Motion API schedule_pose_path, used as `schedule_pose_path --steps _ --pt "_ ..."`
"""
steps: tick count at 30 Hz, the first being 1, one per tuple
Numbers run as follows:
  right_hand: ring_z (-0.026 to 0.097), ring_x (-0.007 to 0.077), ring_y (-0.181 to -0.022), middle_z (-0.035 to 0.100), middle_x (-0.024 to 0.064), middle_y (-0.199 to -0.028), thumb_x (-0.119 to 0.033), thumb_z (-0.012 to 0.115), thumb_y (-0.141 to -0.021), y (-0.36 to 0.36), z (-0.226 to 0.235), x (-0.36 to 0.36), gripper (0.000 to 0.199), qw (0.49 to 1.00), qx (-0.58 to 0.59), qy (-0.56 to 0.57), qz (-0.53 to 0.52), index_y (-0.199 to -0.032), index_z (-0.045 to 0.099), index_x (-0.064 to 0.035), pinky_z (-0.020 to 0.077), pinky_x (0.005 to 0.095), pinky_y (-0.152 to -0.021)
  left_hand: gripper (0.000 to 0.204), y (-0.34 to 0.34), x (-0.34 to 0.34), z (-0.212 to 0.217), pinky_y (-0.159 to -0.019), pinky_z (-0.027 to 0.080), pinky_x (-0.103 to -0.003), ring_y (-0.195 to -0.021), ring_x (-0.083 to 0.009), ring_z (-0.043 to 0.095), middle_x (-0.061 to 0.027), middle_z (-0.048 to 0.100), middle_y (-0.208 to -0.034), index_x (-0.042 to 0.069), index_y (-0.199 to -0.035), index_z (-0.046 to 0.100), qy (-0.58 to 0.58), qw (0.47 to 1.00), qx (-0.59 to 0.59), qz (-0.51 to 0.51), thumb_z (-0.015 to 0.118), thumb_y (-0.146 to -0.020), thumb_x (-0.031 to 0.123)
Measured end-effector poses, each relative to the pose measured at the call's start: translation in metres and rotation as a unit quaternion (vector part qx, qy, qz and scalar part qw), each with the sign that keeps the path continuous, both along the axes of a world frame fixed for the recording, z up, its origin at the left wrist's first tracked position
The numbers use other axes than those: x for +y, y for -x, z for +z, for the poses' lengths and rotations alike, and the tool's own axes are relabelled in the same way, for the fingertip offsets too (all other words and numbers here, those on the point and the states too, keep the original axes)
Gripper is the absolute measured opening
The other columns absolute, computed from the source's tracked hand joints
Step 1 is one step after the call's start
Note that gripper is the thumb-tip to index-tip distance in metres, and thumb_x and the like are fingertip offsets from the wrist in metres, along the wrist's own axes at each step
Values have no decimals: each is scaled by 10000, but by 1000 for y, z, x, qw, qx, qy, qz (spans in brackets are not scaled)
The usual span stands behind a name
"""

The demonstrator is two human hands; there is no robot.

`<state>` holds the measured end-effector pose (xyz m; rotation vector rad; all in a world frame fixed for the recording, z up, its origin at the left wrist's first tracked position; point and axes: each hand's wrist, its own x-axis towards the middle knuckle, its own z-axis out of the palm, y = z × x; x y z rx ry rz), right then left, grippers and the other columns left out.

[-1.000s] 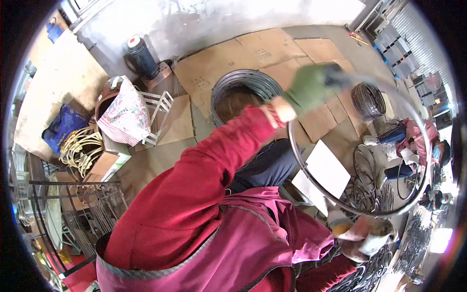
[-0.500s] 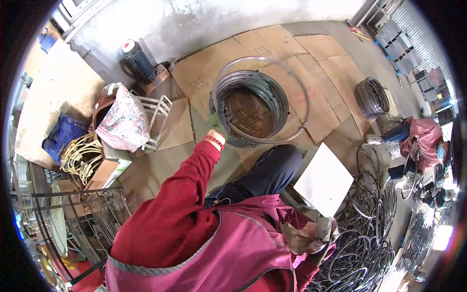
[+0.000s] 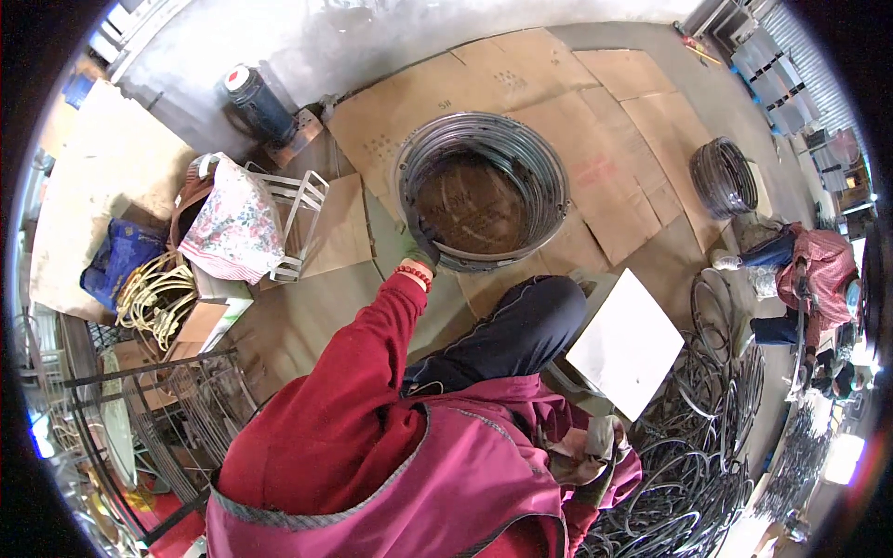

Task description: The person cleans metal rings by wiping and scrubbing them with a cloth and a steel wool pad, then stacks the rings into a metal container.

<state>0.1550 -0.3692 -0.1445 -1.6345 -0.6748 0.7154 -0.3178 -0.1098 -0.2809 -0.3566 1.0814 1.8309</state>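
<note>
My left hand (image 3: pixel 419 249) is partly hidden behind the rim of the stacked wire rings (image 3: pixel 484 191). My right hand is hidden under my jacket (image 3: pixel 391 465), lower centre of frame.

A floral cloth (image 3: pixel 234 228) drapes a white wire rack (image 3: pixel 296 209), near a blue bag (image 3: pixel 119 259) and yellow cord coil (image 3: pixel 153 296).

I wear a dark red long-sleeved top under a magenta vest edged with a grey band, and dark navy trousers. My left hand (image 3: pixel 419 249) has a green glove with a red beaded bracelet at the wrist. My right hand (image 3: pixel 595 456) wears a worn, greyish-tan glove.
</note>
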Motion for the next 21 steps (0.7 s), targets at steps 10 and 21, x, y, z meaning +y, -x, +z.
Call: schedule_pose_path --steps 10,21 --pt "501 228 -1053 529 121 -1116 -212 405 -896 -1 -6 -5 339 999 35 18 12 -1175 494 -42 404 367 -929 294 -6 18 -69 -642 444 -323 -724 -190 535 -30 581 -855 125 -1043 571 0 991 133 -6 513 -891 370" --pt "490 205 -1064 525 106 -1123 -195 394 -902 0 -12 -11 329 997 64 30 10 -1173 500 -41 393 342 -937 299 -15 15 -111 -603 449 -368 -646 -189 513 -20 522 -710 164 -931 540 -26 999 -33 -16 524 -868 456"
